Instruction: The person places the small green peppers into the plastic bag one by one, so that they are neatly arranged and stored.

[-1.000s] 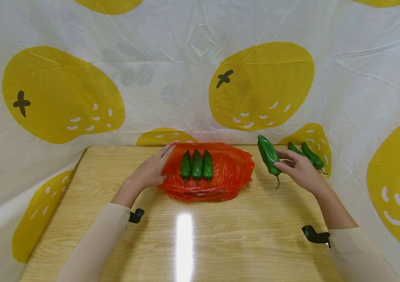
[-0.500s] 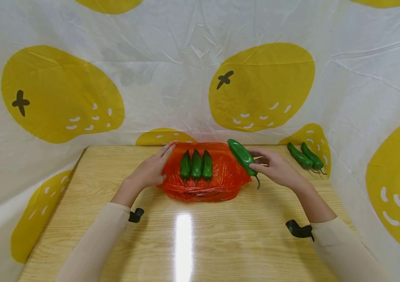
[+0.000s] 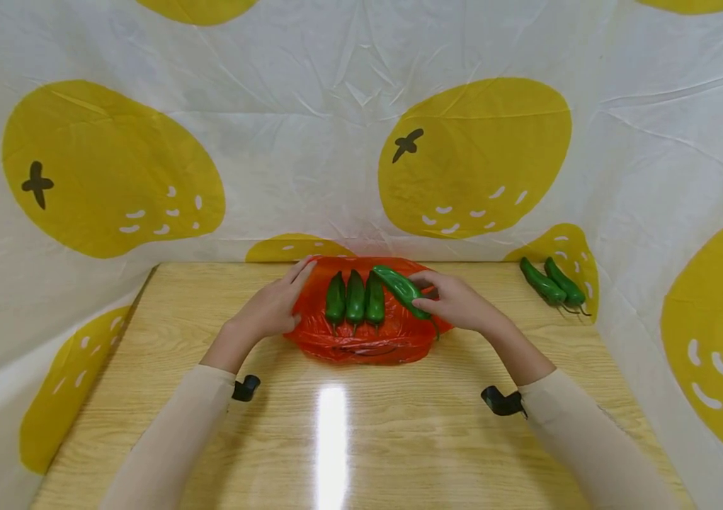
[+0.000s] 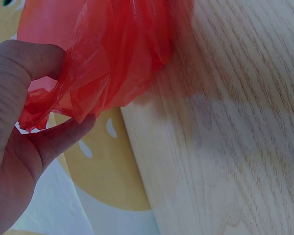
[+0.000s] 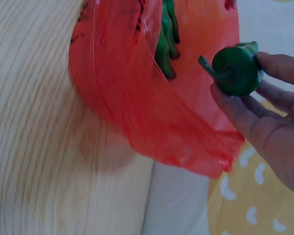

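A red plastic bag lies on the table, its mouth spread wide. Three green peppers rest side by side on the bag's red film, stems toward the near side. At the left edge my left hand holds the bag, with the film between thumb and fingers in the left wrist view. My right hand pinches another green pepper by its sides near the stem end. That pepper is tilted over the bag's right part and overlaps the rightmost lying pepper in the head view. Its stem points away from the palm.
Two more green peppers lie at the table's back right corner. The wood-grain table reaches toward the near side. A white cloth with yellow fruit prints hangs behind and along both sides.
My right hand has carried its pepper leftward from the table's right side to over the bag. The left hand and the three lying peppers have stayed in place.
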A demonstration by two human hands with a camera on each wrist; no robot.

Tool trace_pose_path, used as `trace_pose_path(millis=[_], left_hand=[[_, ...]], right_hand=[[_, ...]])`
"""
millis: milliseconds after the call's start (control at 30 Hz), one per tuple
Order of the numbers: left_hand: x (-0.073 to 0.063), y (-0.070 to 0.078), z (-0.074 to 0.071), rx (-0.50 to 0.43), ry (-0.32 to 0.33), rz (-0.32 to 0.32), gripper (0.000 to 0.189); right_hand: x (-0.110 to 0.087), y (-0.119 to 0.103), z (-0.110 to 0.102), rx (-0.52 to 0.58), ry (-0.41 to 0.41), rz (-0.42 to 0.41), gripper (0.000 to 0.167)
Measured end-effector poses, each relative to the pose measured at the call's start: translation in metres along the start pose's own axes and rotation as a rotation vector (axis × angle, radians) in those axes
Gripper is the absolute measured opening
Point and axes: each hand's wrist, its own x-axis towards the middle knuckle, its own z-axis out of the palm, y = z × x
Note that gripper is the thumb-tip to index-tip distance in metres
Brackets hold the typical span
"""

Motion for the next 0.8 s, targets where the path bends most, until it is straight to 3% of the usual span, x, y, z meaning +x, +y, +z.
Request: trace_pose_path(millis=[433,800], left_hand=[[0.000,0.002,0.000,-0.006,0.009,0.007,0.118],[0.001,0.002,-0.001,-0.004,0.003,0.013,0.119]], right_hand=[[0.041,0.002,0.029,-0.100,0.027,0.167,0.046],[0.060,0.013,0.050,0.045,0.096,0.321,0.046]])
